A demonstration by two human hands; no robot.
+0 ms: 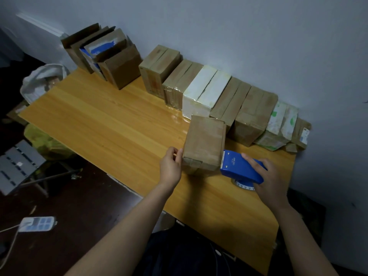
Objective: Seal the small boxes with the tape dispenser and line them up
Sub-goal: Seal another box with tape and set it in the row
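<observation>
L hand (171,164) pinches box (205,140) near corner, R hand (266,176) grips tape dispenser (239,166). Box prob light, stiff cardboard, may slide on bench (99,124); brace side walls.

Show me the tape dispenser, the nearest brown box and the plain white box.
tape dispenser (237,168), head view, its blue side panel.
nearest brown box (205,139), head view, its top face.
plain white box (197,83), head view, its left top flap.

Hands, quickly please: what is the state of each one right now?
Left hand: closed, holding the near end of the brown box.
Right hand: closed, gripping the blue tape dispenser.
</observation>
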